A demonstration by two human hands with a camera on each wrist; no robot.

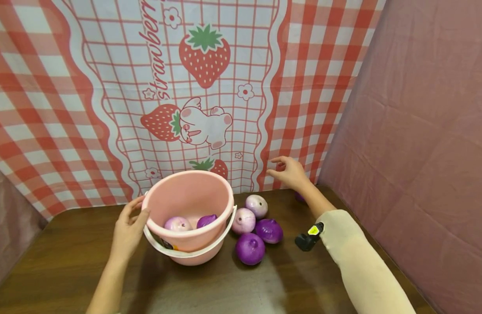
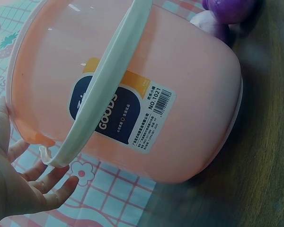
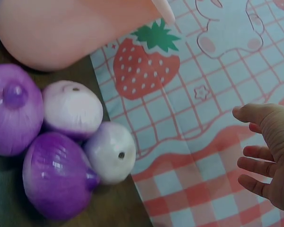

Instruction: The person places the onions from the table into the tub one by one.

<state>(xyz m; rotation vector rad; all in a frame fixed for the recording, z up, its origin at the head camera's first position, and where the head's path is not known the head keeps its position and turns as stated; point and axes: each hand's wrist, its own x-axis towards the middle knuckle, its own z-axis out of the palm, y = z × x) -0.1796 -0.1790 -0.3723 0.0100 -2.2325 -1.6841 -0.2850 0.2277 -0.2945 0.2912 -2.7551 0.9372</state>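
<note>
A pink bucket (image 1: 188,183) with a white handle (image 1: 221,237) stands on the table, its mouth facing me. My left hand (image 1: 129,226) touches its left rim, thumb and fingers lightly bent beside the handle's hinge. Inside lie a pale onion (image 1: 178,224) and a purple onion (image 1: 206,220). My right hand (image 1: 290,173) is raised near the back cloth, fingers parted around nothing. Nearer the bucket sit two pale onions (image 3: 72,109) and two purple onions (image 3: 59,175), clustered on its right side. Another purple onion (image 1: 299,196) is partly hidden behind my right forearm.
The brown wooden table (image 1: 233,290) runs up to a strawberry-print cloth (image 1: 241,52) hanging behind. A plain pink cloth (image 1: 429,131) hangs along the right side. A black wrist camera (image 1: 307,240) sticks out from my right sleeve.
</note>
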